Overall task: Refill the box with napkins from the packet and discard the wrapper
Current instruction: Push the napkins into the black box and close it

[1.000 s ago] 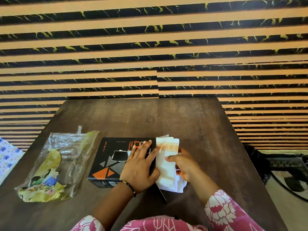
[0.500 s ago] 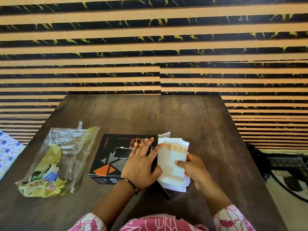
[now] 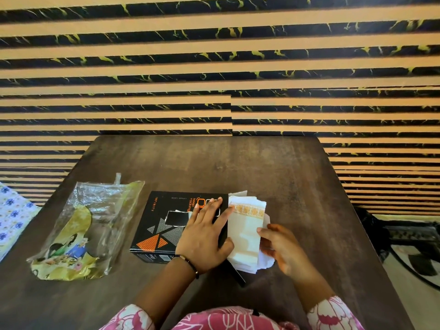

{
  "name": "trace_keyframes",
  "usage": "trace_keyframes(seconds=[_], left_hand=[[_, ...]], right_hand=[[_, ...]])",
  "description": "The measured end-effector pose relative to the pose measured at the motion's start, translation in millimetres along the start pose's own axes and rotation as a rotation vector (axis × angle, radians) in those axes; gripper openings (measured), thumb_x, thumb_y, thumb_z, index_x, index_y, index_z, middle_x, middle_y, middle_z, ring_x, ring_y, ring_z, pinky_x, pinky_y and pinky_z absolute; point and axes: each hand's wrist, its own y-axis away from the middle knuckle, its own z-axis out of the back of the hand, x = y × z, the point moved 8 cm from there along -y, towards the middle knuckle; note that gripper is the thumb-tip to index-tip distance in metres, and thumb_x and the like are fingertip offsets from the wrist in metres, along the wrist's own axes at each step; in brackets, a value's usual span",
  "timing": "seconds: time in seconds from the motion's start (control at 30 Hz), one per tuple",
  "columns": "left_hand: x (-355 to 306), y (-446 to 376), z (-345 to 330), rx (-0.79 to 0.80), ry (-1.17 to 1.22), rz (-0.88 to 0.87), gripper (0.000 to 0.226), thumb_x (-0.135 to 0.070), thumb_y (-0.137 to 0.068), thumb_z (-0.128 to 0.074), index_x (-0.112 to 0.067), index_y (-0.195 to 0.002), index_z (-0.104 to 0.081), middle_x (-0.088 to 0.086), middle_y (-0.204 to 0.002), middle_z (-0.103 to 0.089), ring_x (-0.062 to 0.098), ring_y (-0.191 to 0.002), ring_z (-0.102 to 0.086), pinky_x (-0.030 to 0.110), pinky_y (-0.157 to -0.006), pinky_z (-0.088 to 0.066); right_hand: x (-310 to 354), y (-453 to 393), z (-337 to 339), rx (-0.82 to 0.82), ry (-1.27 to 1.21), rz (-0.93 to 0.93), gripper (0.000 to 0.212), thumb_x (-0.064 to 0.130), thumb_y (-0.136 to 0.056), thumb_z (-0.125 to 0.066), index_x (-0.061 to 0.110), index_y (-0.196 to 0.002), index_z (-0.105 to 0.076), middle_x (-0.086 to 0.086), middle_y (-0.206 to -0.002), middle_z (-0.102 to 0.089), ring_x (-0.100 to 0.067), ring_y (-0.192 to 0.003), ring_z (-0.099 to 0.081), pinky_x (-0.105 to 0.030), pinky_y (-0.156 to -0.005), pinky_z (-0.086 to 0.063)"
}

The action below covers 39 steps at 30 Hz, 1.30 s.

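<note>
A black box with orange triangles and a cut-out slot lies flat on the dark wooden table. My left hand presses flat on the box's right half, fingers spread. A stack of white napkins with an orange patterned band sticks out of the box's right end. My right hand grips that stack from the right, thumb on top. The clear and yellow plastic wrapper lies crumpled to the left of the box, untouched.
A flower-print cloth shows past the table's left edge. Beyond the right edge, lower down, stands a dark metal frame. A striped wall runs behind the table. A black flap of the box juts toward me.
My right hand has slid a little to the right along the napkin stack. The left hand stays pressed on the box. The wrapper has not moved.
</note>
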Motion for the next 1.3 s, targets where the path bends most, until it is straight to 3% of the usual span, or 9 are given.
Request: trace_keyframes(seconds=[0.27, 0.37, 0.47, 0.67, 0.8, 0.97, 1.07, 1.17, 1.3], left_hand=[[-1.1, -0.7, 2.0, -0.007, 0.007, -0.005, 0.071, -0.052, -0.078, -0.03, -0.035, -0.144, -0.009, 0.003, -0.157, -0.008, 0.019, -0.144, -0.003, 0.038, -0.114, 0.009], [-2.6, 0.7, 3.8, -0.016, 0.008, -0.004, 0.072, -0.051, -0.078, -0.03, -0.034, -0.144, -0.01, 0.003, -0.157, -0.009, 0.019, -0.144, -0.004, 0.036, -0.113, 0.01], [-3.0, 1.1, 5.5, -0.032, 0.013, -0.001, 0.072, -0.05, -0.078, -0.031, -0.032, -0.144, -0.01, 0.002, -0.156, -0.01, 0.018, -0.144, -0.004, 0.035, -0.112, 0.011], [-2.5, 1.2, 6.2, -0.041, 0.011, -0.008, 0.077, -0.053, -0.078, -0.029, -0.025, -0.146, -0.005, 0.001, -0.157, -0.006, 0.016, -0.144, -0.003, 0.031, -0.11, 0.015], [-2.0, 1.9, 5.5, -0.052, 0.011, -0.015, 0.076, -0.056, -0.079, -0.027, -0.024, -0.146, -0.009, 0.001, -0.157, -0.008, 0.017, -0.144, -0.005, 0.031, -0.11, 0.013], [-3.1, 2.9, 7.0, -0.053, 0.007, -0.018, 0.077, -0.055, -0.078, -0.029, -0.023, -0.146, -0.011, 0.002, -0.157, -0.009, 0.019, -0.144, -0.006, 0.033, -0.109, 0.017], [-3.5, 3.1, 5.6, -0.048, -0.01, -0.027, 0.076, -0.056, -0.08, -0.025, -0.024, -0.146, -0.007, 0.001, -0.157, -0.004, 0.016, -0.144, -0.001, 0.032, -0.109, 0.019], [-4.9, 3.6, 7.5, -0.057, -0.005, -0.036, 0.076, -0.056, -0.081, -0.027, -0.022, -0.146, -0.01, 0.002, -0.157, -0.006, 0.017, -0.144, -0.002, 0.035, -0.111, 0.014], [-5.5, 6.8, 7.5, -0.058, -0.006, -0.047, 0.078, -0.055, -0.079, -0.031, -0.019, -0.146, -0.014, 0.002, -0.157, -0.009, 0.016, -0.144, -0.005, 0.036, -0.113, 0.012]], right_hand=[[5.0, 9.3, -26.4, 0.159, -0.034, -0.015, 0.016, 0.007, -0.084, -0.061, 0.012, -0.099, -0.062, -0.009, -0.1, -0.07, -0.023, -0.093, -0.066, -0.039, -0.083, -0.055], [13.0, 9.5, -16.4, -0.015, 0.071, 0.137, 0.033, 0.006, -0.083, -0.062, 0.015, -0.113, -0.055, -0.005, -0.11, -0.065, -0.019, -0.095, -0.062, -0.037, -0.083, -0.053], [23.6, 8.4, 2.5, -0.238, 0.371, 0.255, 0.052, 0.013, -0.081, -0.063, 0.021, -0.129, -0.043, -0.001, -0.127, -0.055, -0.02, -0.107, -0.056, -0.036, -0.087, -0.049], [20.3, 7.8, -35.3, 0.005, 0.458, 0.267, 0.037, 0.011, -0.086, -0.058, 0.02, -0.122, -0.051, -0.002, -0.117, -0.062, -0.02, -0.108, -0.058, -0.042, -0.095, -0.05], [22.7, 8.4, -68.4, 0.208, 0.439, 0.281, 0.043, 0.005, -0.087, -0.055, 0.02, -0.127, -0.047, -0.001, -0.121, -0.06, -0.018, -0.111, -0.057, -0.043, -0.099, -0.048], [13.5, 4.2, -23.0, -0.151, 0.339, 0.172, 0.015, 0.015, -0.086, -0.061, 0.022, -0.099, -0.057, 0.001, -0.101, -0.059, -0.016, -0.092, -0.06, -0.037, -0.083, -0.057], [10.0, 13.8, -52.3, 0.106, 0.213, 0.126, 0.024, 0.008, -0.092, -0.049, 0.017, -0.11, -0.062, -0.003, -0.107, -0.065, -0.014, -0.093, -0.063, -0.025, -0.073, -0.056], [8.9, 24.7, -87.1, 0.352, 0.195, 0.09, 0.033, 0.01, -0.096, -0.039, 0.021, -0.122, -0.056, 0.003, -0.118, -0.062, -0.014, -0.106, -0.059, -0.025, -0.084, -0.055], [2.1, 24.6, -92.0, 0.439, 0.07, -0.023, 0.03, 0.012, -0.096, -0.04, 0.025, -0.114, -0.06, 0.004, -0.109, -0.065, -0.015, -0.104, -0.06, -0.026, -0.081, -0.056]])
